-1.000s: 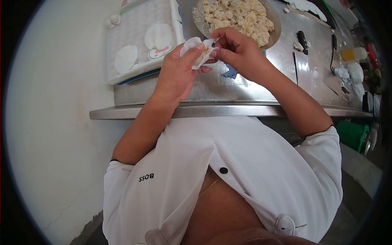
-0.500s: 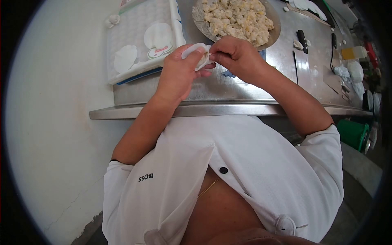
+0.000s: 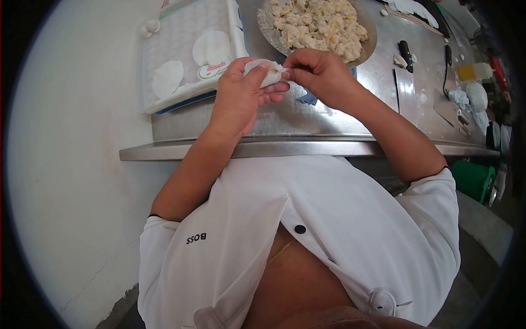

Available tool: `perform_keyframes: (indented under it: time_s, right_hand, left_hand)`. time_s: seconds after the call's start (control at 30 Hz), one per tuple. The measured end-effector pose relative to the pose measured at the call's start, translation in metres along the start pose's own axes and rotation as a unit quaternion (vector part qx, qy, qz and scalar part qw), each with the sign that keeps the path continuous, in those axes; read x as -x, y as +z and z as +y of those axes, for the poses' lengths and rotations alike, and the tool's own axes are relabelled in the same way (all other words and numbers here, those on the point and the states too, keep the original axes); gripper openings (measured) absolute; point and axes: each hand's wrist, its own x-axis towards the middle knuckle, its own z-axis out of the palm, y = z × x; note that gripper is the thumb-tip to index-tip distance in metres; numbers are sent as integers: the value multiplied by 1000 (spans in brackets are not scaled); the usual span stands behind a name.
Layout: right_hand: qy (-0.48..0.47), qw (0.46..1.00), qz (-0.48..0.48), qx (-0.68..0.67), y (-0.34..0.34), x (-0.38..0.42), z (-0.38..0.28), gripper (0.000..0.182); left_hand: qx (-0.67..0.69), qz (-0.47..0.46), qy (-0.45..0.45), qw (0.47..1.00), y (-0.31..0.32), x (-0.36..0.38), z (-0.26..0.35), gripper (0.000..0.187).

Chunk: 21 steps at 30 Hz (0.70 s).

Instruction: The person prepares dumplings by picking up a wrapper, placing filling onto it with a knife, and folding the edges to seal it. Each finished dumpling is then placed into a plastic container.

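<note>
A white dough wrapper folded into a dumpling [image 3: 269, 78] is held up over the steel counter. My left hand [image 3: 240, 96] cradles it from the left, thumb on top and fingers beneath. From the right, my right hand [image 3: 323, 78] pinches its edge between thumb and forefinger. A bit of filling shows in the fold near that pinch. Just beyond my hands stands a wide metal bowl [image 3: 371, 41] with pale, chunky filling [image 3: 320, 27]. Two flat round wrappers, one larger [image 3: 212, 46] and one smaller [image 3: 168, 78], lie on the white tray [image 3: 183, 33] at the left.
A dough lump [image 3: 149, 27] sits by the tray's far left corner. On the right of the steel counter [image 3: 329, 120] lie a black-handled cleaver [image 3: 406, 88], dough scraps and a yellow-filled bottle [image 3: 474, 71]. A blue cloth [image 3: 308, 98] shows beneath my right hand. The wall [image 3: 76, 142] borders the left.
The wrapper has been folded further over its filling, so less of the inside shows. My right fingers stay at its right edge, and both hands have barely shifted.
</note>
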Motion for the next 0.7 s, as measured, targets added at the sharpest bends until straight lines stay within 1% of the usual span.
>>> perform_keyframes:
  time_s: [0.03,0.07,0.13,0.17,0.23,0.37,0.43,0.47,0.53,0.57,0.63,0.67,0.7]
  right_hand:
    - [-32,999,2,35,0,0,1,16]
    - [-31,999,2,35,1,1,2,16]
    - [-97,992,7,81,3,3,2,16]
    - [-97,992,7,81,3,4,0,16]
    - [-1,998,-8,64,3,4,-8,11]
    - [1,997,-15,70,2,4,-8,12]
    - [-67,993,-3,98,2,2,3,13]
    - [-67,993,-3,98,3,1,4,13]
    - [-52,997,31,42,3,0,6,17]
    - [-52,997,31,42,2,0,5,17]
    - [4,999,20,40,-1,0,-2,16]
    - [5,999,21,40,-2,0,-4,16]
    - [8,998,12,56,-3,0,-6,16]
  left_hand:
    - [7,3,5,1000,0,0,-1,27]
    - [7,4,4,1000,1,1,0,27]
    - [-75,26,-10,997,7,3,4,26]
    - [-75,26,-10,997,6,3,4,26]
    - [-110,1,-6,994,5,2,3,25]
    - [-123,-4,-2,992,5,3,1,24]
    - [-105,-9,-7,994,7,5,3,27]
    - [-105,-9,-7,994,6,4,2,27]
    - [-20,7,1,1000,4,2,-1,30]
    - [-20,7,1,1000,4,2,1,30]
    - [-3,-39,14,999,4,4,5,31]
    - [-4,-40,13,999,4,4,4,31]
    - [-35,-49,32,998,4,4,1,30]
